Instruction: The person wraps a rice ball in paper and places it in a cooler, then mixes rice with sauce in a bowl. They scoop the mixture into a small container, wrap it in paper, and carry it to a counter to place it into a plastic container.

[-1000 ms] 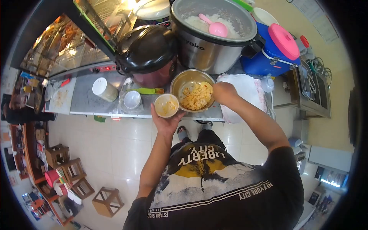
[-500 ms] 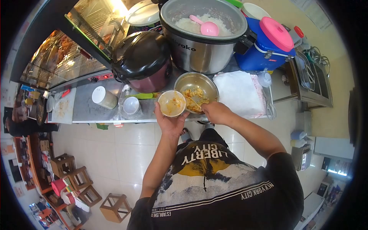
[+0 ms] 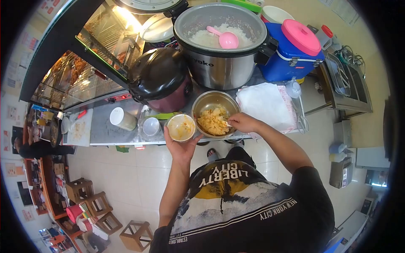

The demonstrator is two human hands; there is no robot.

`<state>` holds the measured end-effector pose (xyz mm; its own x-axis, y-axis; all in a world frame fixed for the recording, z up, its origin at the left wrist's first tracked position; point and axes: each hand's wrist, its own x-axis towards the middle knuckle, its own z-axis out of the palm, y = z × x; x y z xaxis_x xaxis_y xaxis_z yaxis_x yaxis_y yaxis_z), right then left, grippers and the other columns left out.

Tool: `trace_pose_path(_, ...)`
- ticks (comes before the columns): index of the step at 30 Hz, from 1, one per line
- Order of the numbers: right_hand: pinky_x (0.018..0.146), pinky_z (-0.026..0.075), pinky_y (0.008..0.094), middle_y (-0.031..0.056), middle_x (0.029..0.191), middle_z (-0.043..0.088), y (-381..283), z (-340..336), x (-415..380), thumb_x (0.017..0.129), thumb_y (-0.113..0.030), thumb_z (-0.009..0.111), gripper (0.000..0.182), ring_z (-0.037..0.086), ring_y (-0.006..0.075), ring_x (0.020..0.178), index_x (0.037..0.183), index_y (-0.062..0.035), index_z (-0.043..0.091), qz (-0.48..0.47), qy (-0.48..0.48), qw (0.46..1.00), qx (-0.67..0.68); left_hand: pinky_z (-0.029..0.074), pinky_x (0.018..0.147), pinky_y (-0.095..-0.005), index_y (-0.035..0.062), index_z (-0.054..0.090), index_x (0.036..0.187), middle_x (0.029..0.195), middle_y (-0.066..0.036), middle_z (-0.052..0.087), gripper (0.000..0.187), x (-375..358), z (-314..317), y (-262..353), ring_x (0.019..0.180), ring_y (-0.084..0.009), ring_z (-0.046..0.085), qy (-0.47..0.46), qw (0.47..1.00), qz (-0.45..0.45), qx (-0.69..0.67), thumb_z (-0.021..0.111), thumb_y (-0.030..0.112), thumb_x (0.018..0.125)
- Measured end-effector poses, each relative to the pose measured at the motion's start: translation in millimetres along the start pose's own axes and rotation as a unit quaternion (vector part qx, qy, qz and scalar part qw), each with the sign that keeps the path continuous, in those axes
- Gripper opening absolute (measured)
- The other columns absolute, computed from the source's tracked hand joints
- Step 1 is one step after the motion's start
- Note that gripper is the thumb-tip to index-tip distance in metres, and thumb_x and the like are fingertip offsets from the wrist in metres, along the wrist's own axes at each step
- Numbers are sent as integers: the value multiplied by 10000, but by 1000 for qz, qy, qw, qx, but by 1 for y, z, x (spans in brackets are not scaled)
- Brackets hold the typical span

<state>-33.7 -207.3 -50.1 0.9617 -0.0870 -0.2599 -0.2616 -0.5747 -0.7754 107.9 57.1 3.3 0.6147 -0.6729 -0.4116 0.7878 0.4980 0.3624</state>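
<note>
My left hand is wrapped round a white bowl, tilted so that its inside shows yellow-orange smears. Just right of it, a metal mixing bowl stands at the counter's front edge with a heap of yellowish rice in it. Over that bowl's right rim, my right hand pinches a pale spoon; its far end is hidden in the rice. A small white cup in clear plastic and a green-handled utensil lie left of the white bowl.
Behind the metal bowl stand a large rice cooker with a pink scoop on white rice, and a dark lidded cooker. White paper sheets lie right, near a blue cooler. A white container stands left. Another person is far left.
The heap in the metal bowl has grown and looks paler. My left hand has drawn the white bowl slightly left, away from the metal bowl. The camera view has shifted a little.
</note>
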Motion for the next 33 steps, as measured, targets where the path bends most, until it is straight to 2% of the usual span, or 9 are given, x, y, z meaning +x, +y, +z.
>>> trace_pose_path(2, 749, 499, 354, 127, 825, 652, -3, -5, 1, 1003, -201, 531, 230, 626, 208, 782, 972, -5, 647, -2, 10, 1000, -1, 408, 1034, -625, 169, 507, 1392, 1414, -80, 548, 676, -3, -3, 7, 1309, -283, 512, 17, 998, 27, 58, 427, 676, 952)
trace_pose_path(6, 795, 513, 406, 170, 902, 686, -12, -25, 1, 987, -231, 524, 272, 665, 301, 847, 985, 1, 666, 65, 23, 996, 57, 506, 974, -546, 128, 452, 1416, 1404, -110, 528, 592, 3, 7, 17, 1252, -296, 561, -4, 984, 74, 163, 506, 536, 991)
trace_pose_path(8, 787, 514, 402, 169, 908, 691, -22, -39, 0, 986, -230, 521, 271, 668, 299, 842, 987, -1, 667, 113, 9, 988, 105, 534, 941, -480, 104, 389, 1430, 1380, -128, 525, 600, 16, 18, 12, 1225, -300, 577, 70, 953, 129, 264, 571, 466, 989)
trace_pose_path(12, 724, 505, 354, 123, 812, 653, -22, -54, -4, 992, -190, 535, 218, 631, 208, 766, 996, -13, 661, 11, 72, 996, 42, 515, 980, -387, 55, 321, 1404, 1294, -155, 527, 684, 59, 22, -18, 1189, -280, 577, 100, 907, 190, 362, 739, 311, 927)
trace_pose_path(17, 786, 549, 412, 184, 889, 678, -98, -37, -16, 916, -138, 544, 260, 676, 315, 853, 1122, -22, 653, 36, 150, 951, -268, 545, 957, -424, 78, 355, 1426, 1359, -119, 526, 739, 68, 54, -53, 1221, -299, 568, 33, 989, 34, 140, 497, 641, 970)
trace_pose_path(23, 734, 550, 475, 180, 897, 693, -127, -28, -47, 887, -141, 565, 260, 689, 348, 829, 1096, -25, 668, -71, 260, 922, -277, 507, 1026, -488, 106, 470, 1397, 1381, -118, 537, 788, 54, 32, -43, 1265, -309, 543, 0, 999, -42, 35, 365, 748, 952)
trace_pose_path(28, 751, 559, 468, 179, 894, 714, -83, -64, -13, 874, -114, 565, 222, 709, 349, 873, 1008, -31, 721, 116, 98, 936, -318, 467, 1056, -517, 132, 462, 1423, 1405, -115, 530, 745, 11, -1, -19, 1276, -301, 536, -60, 998, -1, 28, 394, 715, 964)
trace_pose_path(32, 806, 560, 473, 174, 956, 722, -38, -32, 35, 877, -108, 555, 228, 708, 351, 945, 1004, -83, 743, 171, 24, 926, -337, 389, 1089, -562, 192, 440, 1448, 1467, -62, 481, 707, -7, -36, -23, 1342, -291, 461, 77, 993, 6, 85, 446, 691, 947)
trace_pose_path(33, 788, 559, 473, 160, 950, 722, -39, -30, 43, 882, -117, 564, 210, 708, 350, 925, 996, -91, 738, 126, 11, 938, -323, 363, 1109, -585, 183, 429, 1454, 1470, -73, 468, 734, -9, -37, -25, 1366, -295, 427, 99, 993, -12, 61, 466, 696, 931)
